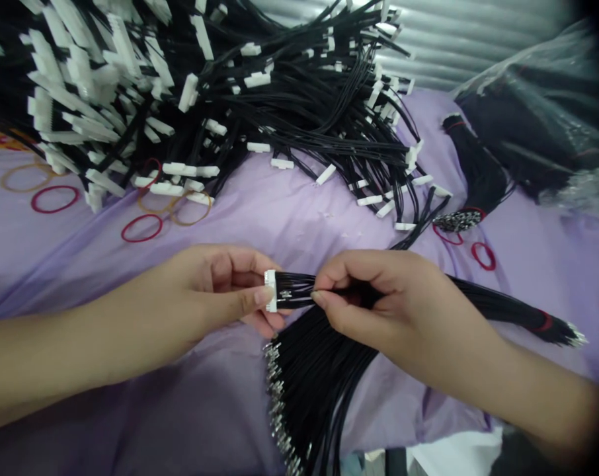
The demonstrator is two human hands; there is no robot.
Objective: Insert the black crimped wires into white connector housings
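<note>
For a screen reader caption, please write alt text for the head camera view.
Two bare hands work on a bundle of black wires: the left hand pinches a white multi-pin connector, and the right hand pinches its wires. Behind them, a heap of connector-ended wire harnesses and rubber bands lie on a lilac sheet.

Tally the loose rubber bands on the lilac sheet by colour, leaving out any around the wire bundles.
Red rubber bands: 5
Tan rubber bands: 3
Total: 8
The tangle at the far left edge is too unclear to count, so it is left out.
</note>
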